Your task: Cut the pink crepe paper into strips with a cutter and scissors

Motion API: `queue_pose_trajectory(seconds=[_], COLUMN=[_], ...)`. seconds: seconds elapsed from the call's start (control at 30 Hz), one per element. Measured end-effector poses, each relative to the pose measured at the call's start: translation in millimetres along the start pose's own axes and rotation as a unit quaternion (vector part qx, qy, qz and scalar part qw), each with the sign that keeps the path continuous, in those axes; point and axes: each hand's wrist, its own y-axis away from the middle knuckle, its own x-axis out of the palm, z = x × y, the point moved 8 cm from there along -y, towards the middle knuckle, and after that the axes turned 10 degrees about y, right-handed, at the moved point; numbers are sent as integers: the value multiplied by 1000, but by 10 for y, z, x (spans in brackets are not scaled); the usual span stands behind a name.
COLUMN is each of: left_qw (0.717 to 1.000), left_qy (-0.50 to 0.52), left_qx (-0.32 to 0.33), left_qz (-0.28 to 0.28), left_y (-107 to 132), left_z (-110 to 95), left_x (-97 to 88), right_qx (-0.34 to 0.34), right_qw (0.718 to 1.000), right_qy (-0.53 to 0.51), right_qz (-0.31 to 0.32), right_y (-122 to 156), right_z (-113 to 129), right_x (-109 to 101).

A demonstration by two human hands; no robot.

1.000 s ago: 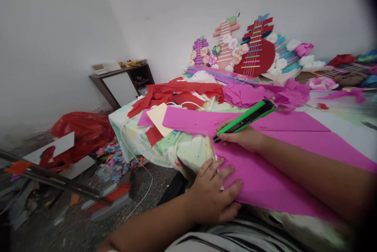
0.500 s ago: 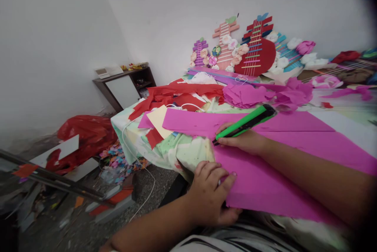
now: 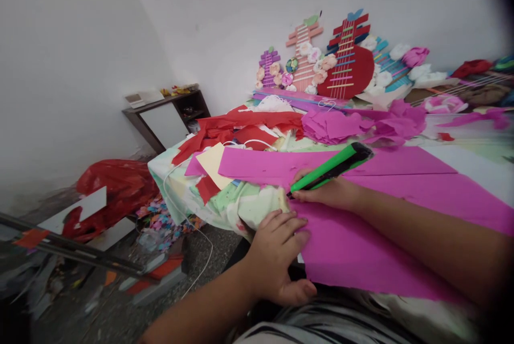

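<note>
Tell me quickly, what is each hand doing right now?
Left hand: open, pressed flat on the pink paper.
Right hand: closed around the green cutter.

We find no writing, number or sign that we can read. The green utility knife [image 3: 329,168] gripped in the right hand [image 3: 333,192] shows no legible brand or label on the side facing us. The pink paper sheet [image 3: 361,247] under it bears no print. The small things on the dark side table [image 3: 168,113] by the wall are too small and blurred for us to make out any lettering.
</note>
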Motion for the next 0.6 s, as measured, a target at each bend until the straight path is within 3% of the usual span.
queue_pose_trajectory(seconds=[0.33, 0.6], left_qw=[999, 998], left_qy=[-29, -38], left_qx=[-32, -38], left_qz=[31, 25], left_y=[-47, -39], left_z=[19, 15], left_x=[89, 76], right_qx=[9, -11], right_qw=[999, 1000], right_qy=[5, 21], right_qz=[-32, -18], right_y=[28, 25], right_z=[34, 20], right_x=[-69, -27])
